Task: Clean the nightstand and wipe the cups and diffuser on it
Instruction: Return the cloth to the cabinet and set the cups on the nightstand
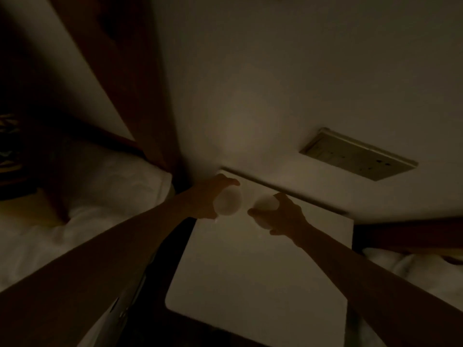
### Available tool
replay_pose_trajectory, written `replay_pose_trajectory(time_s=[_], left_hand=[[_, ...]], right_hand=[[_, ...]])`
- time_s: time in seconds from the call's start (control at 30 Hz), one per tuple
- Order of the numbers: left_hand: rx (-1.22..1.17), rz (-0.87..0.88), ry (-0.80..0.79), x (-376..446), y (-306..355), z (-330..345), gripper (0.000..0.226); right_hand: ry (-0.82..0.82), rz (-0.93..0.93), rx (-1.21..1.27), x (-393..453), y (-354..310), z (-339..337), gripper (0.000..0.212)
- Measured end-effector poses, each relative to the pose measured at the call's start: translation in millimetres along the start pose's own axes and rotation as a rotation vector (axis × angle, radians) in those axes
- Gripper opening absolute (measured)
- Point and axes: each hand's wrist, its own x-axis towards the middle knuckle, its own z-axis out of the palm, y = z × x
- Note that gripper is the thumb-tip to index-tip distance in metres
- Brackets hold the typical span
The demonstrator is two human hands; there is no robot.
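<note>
The room is dim. A white nightstand [258,276] stands between two beds, its top bare in front of my hands. My left hand [208,196] is wrapped around a pale cup [229,202] at the far left corner of the top. My right hand [283,216] grips a second pale cup [265,206] just to the right of the first. The two cups are close together near the wall; I cannot tell whether they rest on the top or are lifted. No diffuser is visible.
A bed with white linen [95,204] lies to the left, another white bed [411,269] to the right. A switch and socket panel [355,155] is on the wall above the nightstand. A brown wooden headboard post [130,83] rises at the left.
</note>
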Motion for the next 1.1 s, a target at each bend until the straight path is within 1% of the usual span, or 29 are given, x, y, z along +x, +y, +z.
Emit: replay_pose_trajectory(time_s=[0.1,0.23,0.3,0.43,0.6,0.67,0.77,0.83,0.87,0.93,1.0,1.1], left_hand=[[-0.011,0.004,-0.008,23.7,1.7,0.0,0.101],[0.035,-0.013,-0.071,43.4,-1.2,0.0,0.102],[0.027,-0.041,-0.057,49.4,-3.3,0.4,0.101],[0.040,-0.133,-0.053,56.2,-6.2,3.0,0.092],[0.014,-0.145,-0.043,54.3,-4.6,4.8,0.092],[-0.004,-0.136,-0.030,49.8,-2.7,4.7,0.097],[-0.026,-0.057,-0.012,37.0,0.8,1.8,0.119],[0.006,-0.060,-0.007,23.4,0.3,-3.5,0.129],[0.013,-0.065,0.007,13.6,-1.9,-7.2,0.130],[-0.017,-0.052,0.061,-12.7,-7.3,-17.8,0.124],[-0.057,-0.067,0.108,-48.3,-15.9,-32.0,0.116],[-0.051,-0.157,0.130,-111.5,-38.4,-52.2,0.112]], right_hand=[[0.022,-0.002,0.028,19.1,-0.3,-3.0,0.086],[0.036,0.029,-0.011,36.2,-2.4,-2.5,0.089],[0.038,0.030,-0.016,41.4,1.9,-0.3,0.092],[0.037,-0.009,0.026,49.4,13.0,2.7,0.096],[0.018,-0.045,0.037,55.9,17.1,2.6,0.094],[0.012,-0.046,0.021,53.7,17.1,1.0,0.093],[0.012,-0.073,-0.028,45.1,16.2,-6.1,0.088],[0.058,-0.117,-0.109,37.7,15.1,-13.4,0.083],[0.098,-0.137,-0.161,32.9,13.6,-16.7,0.082],[0.195,-0.197,-0.291,18.9,7.6,-23.6,0.081],[0.278,-0.322,-0.426,-0.9,-2.3,-25.8,0.083],[0.371,-0.581,-0.593,-28.4,-23.2,-18.6,0.082]])
